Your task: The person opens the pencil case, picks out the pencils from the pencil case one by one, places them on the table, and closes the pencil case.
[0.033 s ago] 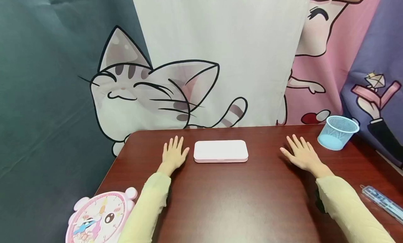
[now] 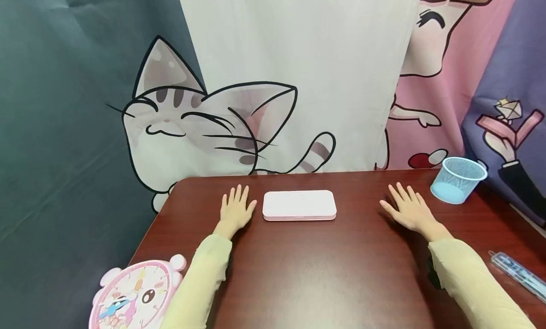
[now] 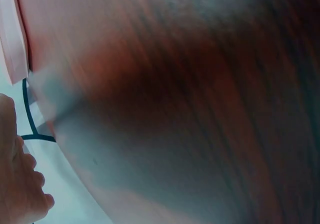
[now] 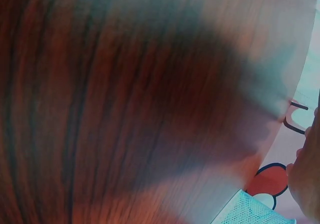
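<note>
Both hands unloaded, white flat case between them

Head view: the white case (image 2: 299, 205) lies flat just below the middle of the frame, long side running left to right, with a pink lower edge showing. It rests on a dark red-brown table (image 2: 315, 281) and appears closed.

Left hand (image 2: 235, 209): left of centre, palm down, fingers extended and spread, nothing grasped. Its thumb points toward the case, near it but apart. Right hand (image 2: 411, 210): right of centre, likewise palm down, fingers extended, nothing grasped; farther from the case than the left. Shadows show beside both hands; cannot tell whether either palm touches the wood.

Light-blue mesh basket (image 2: 451, 189): upright at the right of the frame, near the right hand, apart from it. Slim transparent item (image 2: 520, 277): lower right, cut by the frame edge; contents unclear.

Pink clock (image 2: 132, 296): lower left corner, cut by the bottom edge, beside the pale yellow left sleeve (image 2: 200, 281). Behind the table, a cloth backdrop (image 2: 315, 73) carries a printed cartoon cat.

Wrist views: mostly blurred wood grain; each hand only partly visible at the frame's side.
</note>
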`<action>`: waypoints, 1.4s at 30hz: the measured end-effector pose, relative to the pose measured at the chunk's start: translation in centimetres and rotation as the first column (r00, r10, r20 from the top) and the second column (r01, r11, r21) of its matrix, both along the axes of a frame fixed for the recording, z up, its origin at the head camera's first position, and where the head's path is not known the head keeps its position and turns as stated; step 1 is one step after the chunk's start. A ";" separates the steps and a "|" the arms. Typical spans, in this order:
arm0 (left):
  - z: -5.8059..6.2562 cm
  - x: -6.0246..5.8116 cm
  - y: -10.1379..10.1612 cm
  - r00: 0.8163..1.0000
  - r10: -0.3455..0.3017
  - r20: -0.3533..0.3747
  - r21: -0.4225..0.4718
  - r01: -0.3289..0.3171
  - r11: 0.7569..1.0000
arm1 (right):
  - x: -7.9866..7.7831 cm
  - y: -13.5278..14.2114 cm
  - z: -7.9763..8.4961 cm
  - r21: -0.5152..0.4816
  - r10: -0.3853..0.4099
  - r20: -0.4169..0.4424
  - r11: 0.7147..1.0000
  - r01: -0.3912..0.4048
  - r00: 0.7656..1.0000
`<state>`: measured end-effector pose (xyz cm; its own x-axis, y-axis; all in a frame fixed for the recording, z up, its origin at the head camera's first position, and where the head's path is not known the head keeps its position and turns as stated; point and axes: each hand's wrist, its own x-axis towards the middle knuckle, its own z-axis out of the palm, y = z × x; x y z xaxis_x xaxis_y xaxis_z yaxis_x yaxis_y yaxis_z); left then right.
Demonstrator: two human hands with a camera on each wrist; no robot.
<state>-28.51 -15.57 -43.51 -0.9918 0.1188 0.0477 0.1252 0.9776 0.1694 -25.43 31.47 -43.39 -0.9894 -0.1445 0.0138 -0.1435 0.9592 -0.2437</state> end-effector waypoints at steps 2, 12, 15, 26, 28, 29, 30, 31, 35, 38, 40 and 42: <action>-0.1 0.1 0.0 1.000 0.000 0.004 -0.001 0.000 1.000 | 0.1 0.0 0.0 0.002 -0.001 0.002 1.000 0.001 1.000; 0.2 0.1 -0.1 1.000 -0.013 -0.019 0.018 0.014 1.000 | -0.2 -1.4 0.3 -0.010 0.015 -0.021 1.000 -0.016 1.000; 0.4 0.2 -0.1 0.999 -0.019 -0.028 0.027 0.020 0.999 | -0.6 -2.5 0.4 -0.013 0.035 -0.032 0.999 -0.035 0.999; 0.5 0.3 0.6 0.996 -0.051 -0.069 0.069 0.056 0.996 | -2.2 -9.4 0.3 -0.018 0.148 -0.124 0.988 -0.151 0.981; 0.3 0.1 0.9 0.995 -0.053 -0.083 0.065 0.059 0.996 | -2.5 -11.0 0.0 -0.022 0.175 -0.135 0.983 -0.180 0.975; 0.1 0.1 1.1 0.995 -0.055 -0.089 0.064 0.061 0.996 | -2.7 -11.8 -0.2 -0.018 0.191 -0.135 0.981 -0.195 0.972; 0.0 0.0 1.3 0.994 -0.058 -0.094 0.072 0.065 0.995 | -2.8 -12.6 -0.3 -0.017 0.209 -0.130 0.977 -0.213 0.969; -0.1 -0.1 1.5 0.994 -0.062 -0.094 0.078 0.070 0.995 | -2.9 -13.4 -0.5 -0.016 0.231 -0.130 0.972 -0.235 0.964; -0.2 -0.2 2.3 0.987 -0.143 -0.071 0.119 0.151 0.981 | -3.0 -16.0 -1.0 0.003 0.319 -0.108 0.947 -0.320 0.942; 0.1 -0.3 2.7 0.967 -0.253 -0.016 0.131 0.252 0.959 | -3.0 -17.4 -1.1 0.041 0.380 -0.132 0.925 -0.378 0.915; 0.2 -0.4 2.9 0.950 -0.310 0.036 0.122 0.304 0.945 | -3.0 -18.1 -1.2 0.075 0.410 -0.171 0.912 -0.403 0.896; 0.3 -0.3 3.0 0.938 -0.338 0.071 0.137 0.327 0.935 | -3.1 -18.6 -1.3 0.118 0.433 -0.203 0.901 -0.418 0.878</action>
<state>-28.86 -12.57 -43.20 -0.8972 0.4416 -0.0066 0.4179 0.8537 0.3106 -28.55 12.89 -44.72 -0.8051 -0.5593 0.1975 -0.5836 0.8065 -0.0949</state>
